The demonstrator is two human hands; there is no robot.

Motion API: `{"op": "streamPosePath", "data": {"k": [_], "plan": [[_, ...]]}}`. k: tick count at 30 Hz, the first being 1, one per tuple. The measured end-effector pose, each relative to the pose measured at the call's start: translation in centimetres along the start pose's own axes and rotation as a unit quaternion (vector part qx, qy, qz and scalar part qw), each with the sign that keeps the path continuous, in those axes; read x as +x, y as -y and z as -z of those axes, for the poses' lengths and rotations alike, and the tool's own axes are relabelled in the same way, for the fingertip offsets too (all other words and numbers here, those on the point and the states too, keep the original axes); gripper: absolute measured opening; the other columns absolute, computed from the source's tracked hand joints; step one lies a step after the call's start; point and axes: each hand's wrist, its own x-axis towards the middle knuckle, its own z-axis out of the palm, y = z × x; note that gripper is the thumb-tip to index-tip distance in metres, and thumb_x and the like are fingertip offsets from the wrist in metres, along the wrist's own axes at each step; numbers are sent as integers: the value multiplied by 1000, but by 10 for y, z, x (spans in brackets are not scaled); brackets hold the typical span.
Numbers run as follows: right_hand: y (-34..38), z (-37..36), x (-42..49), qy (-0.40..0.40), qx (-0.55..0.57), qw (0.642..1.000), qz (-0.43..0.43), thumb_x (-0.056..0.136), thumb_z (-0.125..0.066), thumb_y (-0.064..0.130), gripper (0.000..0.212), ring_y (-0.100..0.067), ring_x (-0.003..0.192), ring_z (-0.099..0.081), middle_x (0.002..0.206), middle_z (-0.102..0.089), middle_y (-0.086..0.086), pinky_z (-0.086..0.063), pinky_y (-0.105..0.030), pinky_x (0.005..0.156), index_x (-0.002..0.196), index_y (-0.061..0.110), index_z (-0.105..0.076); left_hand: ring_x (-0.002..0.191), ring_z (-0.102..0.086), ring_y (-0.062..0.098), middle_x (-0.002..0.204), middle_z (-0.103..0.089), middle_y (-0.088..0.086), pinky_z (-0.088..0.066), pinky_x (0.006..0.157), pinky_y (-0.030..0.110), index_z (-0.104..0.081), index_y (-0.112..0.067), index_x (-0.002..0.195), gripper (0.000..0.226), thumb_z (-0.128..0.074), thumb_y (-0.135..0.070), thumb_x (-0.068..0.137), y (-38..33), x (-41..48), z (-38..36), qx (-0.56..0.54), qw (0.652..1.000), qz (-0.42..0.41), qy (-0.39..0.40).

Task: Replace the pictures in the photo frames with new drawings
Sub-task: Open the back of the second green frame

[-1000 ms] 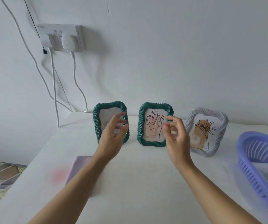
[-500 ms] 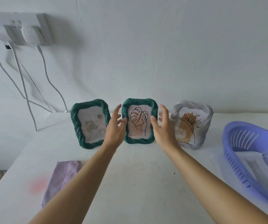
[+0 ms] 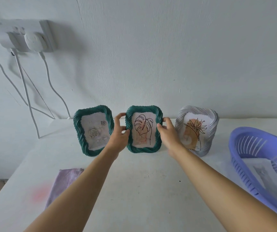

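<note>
Three photo frames stand in a row against the wall on a white table [image 3: 134, 181]. The middle green frame [image 3: 143, 149] holds a line drawing of a leaf. My left hand [image 3: 120, 134] grips its left edge, thumb in front and fingers curled behind. Its right edge is gripped the same way by my right hand [image 3: 167, 131]. The left green frame [image 3: 84, 146] shows a pale rose picture. At the right, a silver-grey frame [image 3: 209, 141] holds an orange plant drawing.
A purple plastic basket [image 3: 244, 148] with paper sheets inside sits at the right edge. A lilac cloth [image 3: 64, 180] lies at the front left. A wall socket [image 3: 25, 36] with white cables hangs above the table's left end.
Both hands came forward from open in front of the frames and closed onto the two sides of the middle green frame. The view shifted.
</note>
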Motion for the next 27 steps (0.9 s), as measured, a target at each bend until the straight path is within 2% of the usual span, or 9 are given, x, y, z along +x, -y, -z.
{"op": "streamPosePath", "data": {"k": [3, 6, 9, 12, 16, 18, 20, 23, 27], "plan": [[-9, 4, 1, 13, 25, 1000, -5, 101, -47, 26, 14, -22, 78, -54, 96, -63, -28, -38, -36, 71, 94, 37, -50, 102, -70, 27, 109, -70, 15, -59, 86, 52, -32, -45, 133, 59, -38, 5, 102, 0, -5, 3, -11, 1000, 8, 20], [-15, 7, -6, 30, 49, 998, 0, 101, -50, 25, 20, -27, 78, -55, 87, -62, -16, -41, -38, 72, 88, 40, -53, 104, -70, 29, 105, -72, 16, -58, 89, 54, -37, -51, 127, 60, -39, 3, 102, 0, -15, 6, -23, 999, 9, 29], [-13, 14, -22, 40, 106, 993, 14, 101, -54, 23, 11, -40, 96, -67, 101, -72, -14, -52, -43, 81, 100, 32, -59, 103, -69, 31, 105, -71, 21, -56, 91, 57, -42, -54, 126, 58, -41, -1, 104, 0, -29, 8, -47, 998, 6, 41], [-12, 21, -43, 66, 149, 986, 31, 101, -54, 22, 16, -32, 100, -70, 105, -74, -12, -58, -44, 86, 117, 21, -58, 103, -70, 32, 106, -70, 23, -59, 88, 51, -43, -47, 134, 54, -43, -3, 104, 2, -48, 10, -68, 997, 3, 32], [-18, 29, -74, 74, 158, 984, 41, 98, -59, 29, 18, -35, 103, -68, 104, -74, -11, -54, -53, 94, 116, 29, -60, 96, -72, 23, 105, -66, 15, -61, 83, 43, -49, -47, 134, 54, -53, -4, 101, 6, -78, 11, -45, 999, -17, -7], [-23, 33, -88, 74, 163, 983, 44, 97, -61, 29, 17, -38, 102, -67, 101, -74, -13, -54, -55, 94, 114, 29, -61, 85, -72, 12, 106, -63, 6, -62, 77, 33, -49, -44, 137, 55, -57, -5, 99, 6, -95, 11, -18, 999, -31, -26], [-26, 36, -101, 74, 171, 982, 45, 97, -60, 27, 19, -33, 96, -70, 96, -75, -9, -58, -48, 85, 116, 26, -61, 81, -72, 9, 106, -63, 0, -60, 73, 27, -48, -42, 140, 56, -60, -7, 98, 10, -111, 10, 8, 998, -45, -37], [-32, 39, -120, 72, 185, 979, 40, 97, -62, 22, 20, -26, 92, -72, 94, -77, -5, -58, -37, 78, 117, 23, -61, 84, -73, 18, 111, -65, -1, -61, 81, 38, -48, -43, 141, 56, -62, -11, 97, 19, -132, 11, 49, 996, -59, -43], [-40, 40, -138, 50, 191, 979, 56, 93, -68, 19, 25, -32, 88, -72, 92, -74, -12, -60, -43, 75, 113, 28, -57, 81, -74, 22, 115, -66, -5, -61, 81, 44, -47, -43, 143, 59, -64, -11, 96, 26, -157, 6, 68, 993, -73, -63]]}}
